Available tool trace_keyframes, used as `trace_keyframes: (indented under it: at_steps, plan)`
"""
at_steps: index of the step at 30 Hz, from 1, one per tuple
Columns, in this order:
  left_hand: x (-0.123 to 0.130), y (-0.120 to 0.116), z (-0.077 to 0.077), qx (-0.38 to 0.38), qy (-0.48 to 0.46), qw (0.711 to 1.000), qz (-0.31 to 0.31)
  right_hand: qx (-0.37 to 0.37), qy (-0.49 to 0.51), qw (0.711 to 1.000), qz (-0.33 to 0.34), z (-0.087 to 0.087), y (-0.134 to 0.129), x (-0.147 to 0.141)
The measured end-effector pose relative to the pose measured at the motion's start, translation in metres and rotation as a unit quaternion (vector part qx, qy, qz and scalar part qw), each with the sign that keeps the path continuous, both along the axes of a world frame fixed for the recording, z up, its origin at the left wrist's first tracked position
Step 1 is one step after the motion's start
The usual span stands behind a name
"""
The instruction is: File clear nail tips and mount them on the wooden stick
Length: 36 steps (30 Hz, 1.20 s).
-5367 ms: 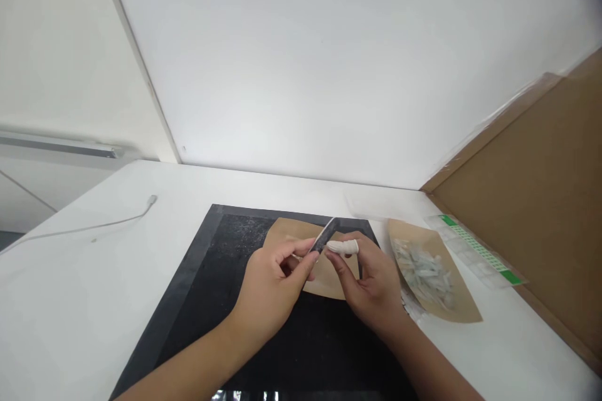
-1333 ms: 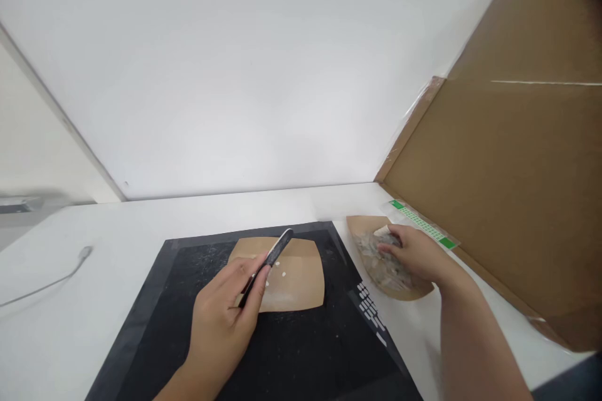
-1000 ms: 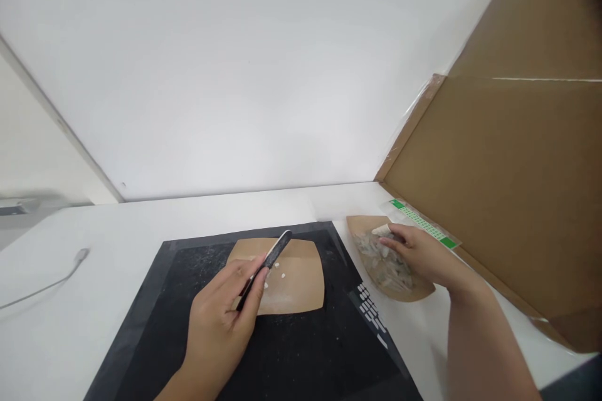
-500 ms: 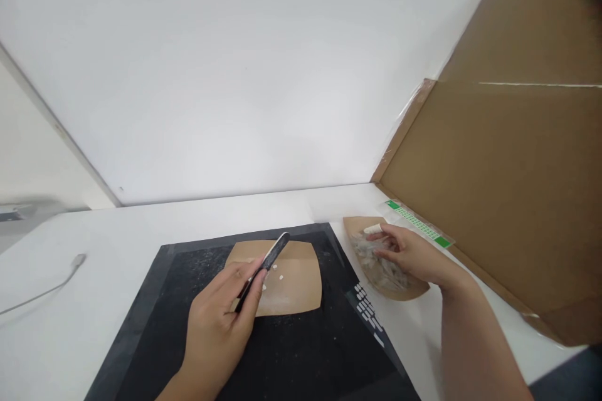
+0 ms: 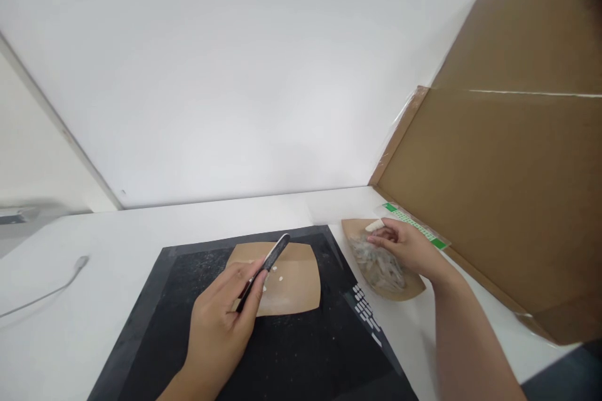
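My left hand (image 5: 223,313) is closed around a slim black strip with a white edge (image 5: 275,254), held at a slant over a brown paper tray (image 5: 301,279). A few small white bits (image 5: 281,278) lie on that tray. To the right, my right hand (image 5: 409,247) hovers over a second brown paper tray (image 5: 350,229) heaped with translucent, strip-like pieces (image 5: 383,269). Its fingers are curled together, and a whitish cover (image 5: 375,225) wraps one fingertip. Whatever those fingers may hold cannot be made out.
Under the left tray lies a black mat (image 5: 301,357) with small white strips (image 5: 365,310) along its right edge. A tall cardboard panel (image 5: 508,188) stands at the right, with a green-and-white strip (image 5: 418,225) at its foot. A grey cable (image 5: 51,291) lies at the left.
My right hand has lifted slightly off the translucent pieces and its fingers have drawn together. My left hand keeps the black strip in nearly the same place. The view has shifted a little.
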<state>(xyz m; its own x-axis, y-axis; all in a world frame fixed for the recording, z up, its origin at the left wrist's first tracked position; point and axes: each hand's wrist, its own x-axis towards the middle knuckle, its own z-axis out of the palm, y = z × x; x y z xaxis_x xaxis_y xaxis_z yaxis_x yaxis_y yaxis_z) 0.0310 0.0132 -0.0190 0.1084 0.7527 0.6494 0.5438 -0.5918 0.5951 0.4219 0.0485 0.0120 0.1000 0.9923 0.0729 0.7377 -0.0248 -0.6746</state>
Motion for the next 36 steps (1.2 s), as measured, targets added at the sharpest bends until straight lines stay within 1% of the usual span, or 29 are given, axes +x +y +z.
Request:
trace_keyframes:
  at_steps: [8,12,17,23,26,33,36]
  plan:
    - [-0.001,0.0,-0.002,-0.007,0.005,1.0,0.004,0.011,-0.046,0.999,-0.01,0.009,0.001,-0.007]
    - [-0.001,0.0,-0.003,-0.009,0.003,1.0,0.002,0.016,-0.049,0.999,-0.016,0.01,0.002,-0.008]
    - [-0.001,0.0,-0.003,-0.004,0.001,1.0,0.002,0.013,-0.023,1.0,-0.01,0.008,0.001,-0.008]
    - [-0.002,0.0,-0.003,-0.002,-0.001,1.0,0.0,0.006,0.043,0.999,0.009,-0.001,0.004,-0.004]
    - [-0.002,0.0,-0.004,0.004,-0.001,1.0,-0.003,0.0,0.078,0.997,0.012,-0.002,0.004,-0.002]
    - [-0.001,0.0,-0.003,0.008,0.002,1.0,-0.001,-0.002,0.09,0.996,0.02,0.0,0.003,-0.003]
    - [-0.001,0.0,-0.003,0.008,0.001,1.0,-0.004,0.002,0.073,0.997,0.021,0.0,0.003,-0.004]
